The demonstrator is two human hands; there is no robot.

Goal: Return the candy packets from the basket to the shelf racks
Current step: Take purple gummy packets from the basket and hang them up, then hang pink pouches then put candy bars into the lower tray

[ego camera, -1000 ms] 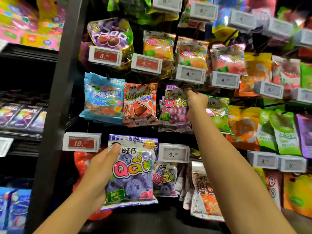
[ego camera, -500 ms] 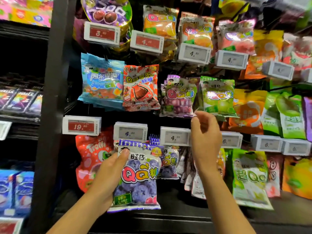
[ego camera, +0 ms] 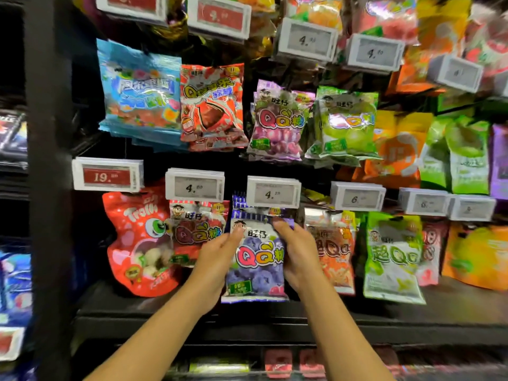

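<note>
Right hand point(ego camera: 298, 254) now down from price-tag row, joined to blueberry packet point(ego camera: 257, 259) that left hand point(ego camera: 220, 258) carried alone half second ago. Both grips closed on packet sides, thumbs over front, steadying top edge for hanging. Packet sits just under price tag point(ego camera: 273, 191), over matching purple packets point(ego camera: 243, 199) on peg behind. Likely aim: thread hang hole onto hook. Bottom shelf point(ego camera: 453, 303) below, front edge dark.

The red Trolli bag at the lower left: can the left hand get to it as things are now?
Probably not at once: the left hand grips the blueberry QQ packet. The red Trolli bag itself hangs uncovered nearby.
</note>
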